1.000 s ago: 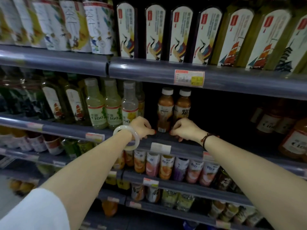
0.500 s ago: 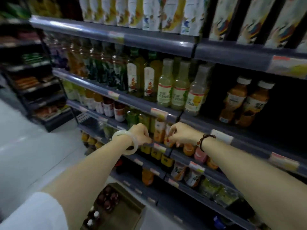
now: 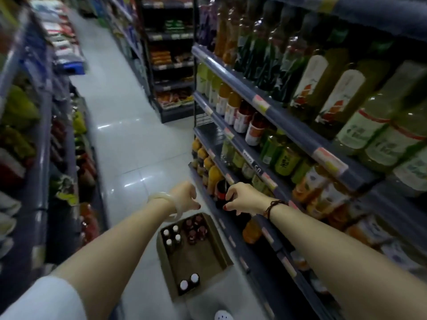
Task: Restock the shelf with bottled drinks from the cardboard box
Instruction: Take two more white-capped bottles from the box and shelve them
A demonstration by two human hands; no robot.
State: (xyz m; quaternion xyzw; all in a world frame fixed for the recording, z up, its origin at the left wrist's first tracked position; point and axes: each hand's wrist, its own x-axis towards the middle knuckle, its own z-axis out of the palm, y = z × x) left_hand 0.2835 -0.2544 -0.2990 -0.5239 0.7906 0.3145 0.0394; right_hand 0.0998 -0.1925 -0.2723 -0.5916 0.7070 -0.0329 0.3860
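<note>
Both hands hang empty at centre frame, left hand [image 3: 187,197] and right hand [image 3: 241,199] loosely curled; cardboard box [image 3: 221,255] of bottles [image 3: 195,228] lies lower centre; best reach straight down, gripping caps squarely.

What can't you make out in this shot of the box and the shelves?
Head view:
- Bottle labels: motion blur, unreadable.
- Cardboard box: dim; bottle count unclear.
- Right hand: whether its fingers grip the dark bottle, unclear.
- Left hand: curled; cannot tell if empty.
</note>
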